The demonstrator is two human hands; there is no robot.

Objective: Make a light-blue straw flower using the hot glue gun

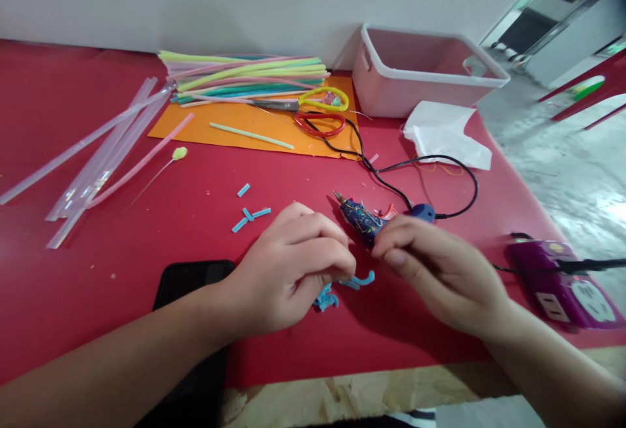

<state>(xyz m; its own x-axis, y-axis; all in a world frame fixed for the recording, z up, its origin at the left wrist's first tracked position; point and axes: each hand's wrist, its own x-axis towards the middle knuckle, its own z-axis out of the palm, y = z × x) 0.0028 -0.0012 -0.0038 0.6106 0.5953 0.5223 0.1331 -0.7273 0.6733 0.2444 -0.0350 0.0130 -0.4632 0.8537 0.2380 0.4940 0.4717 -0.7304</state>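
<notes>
My left hand (293, 271) is closed, its fingers curled inward above the red table; what it holds, if anything, is hidden. Facing it is my right hand (445, 275), thumb and forefinger brought together in a pinch, with nothing I can make out between them. Several short curled pieces of blue pipe cleaner (327, 299) lie just under and beside the left fingertips. Farther left, more cut blue pieces (248, 216) rest on the table. Behind the right fingertips lies a dark blue glue gun (360, 218) smeared with glue strings, its nozzle pointing up and left.
Scissors (293, 106) and a bundle of coloured pipe cleaners (244, 79) lie on an orange sheet (190, 129). Clear glue sticks (110, 154) are at left, a phone (190, 278) under my left arm. A pink bin (415, 92), white paper (440, 131) and purple power strip (562, 284) stand right.
</notes>
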